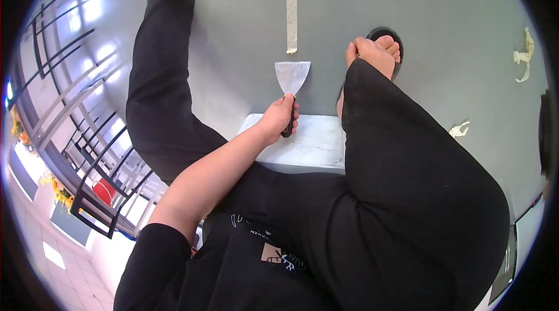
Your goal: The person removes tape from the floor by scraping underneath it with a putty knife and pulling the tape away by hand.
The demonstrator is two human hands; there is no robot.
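Observation:
A putty knife (293,76) with a wide, worn metal blade and a dark handle is gripped in my left hand (280,117). My thumb lies along the handle, and the fingers wrap round it. The blade points forward over the grey floor, just short of the near end of a strip of pale tape (292,8). Below this hand is a white stool or box top (308,142) between my legs. My right hand (368,53) appears to rest at my right foot, mostly behind the black trouser leg; whether its fingers grip anything is unclear.
Crumpled tape scraps (526,56) lie on the floor at right, with another scrap (459,129) nearer my knee. Dark metal furniture frames (87,194) and a red round object (104,192) stand at left. My right foot wears a black sandal (399,40).

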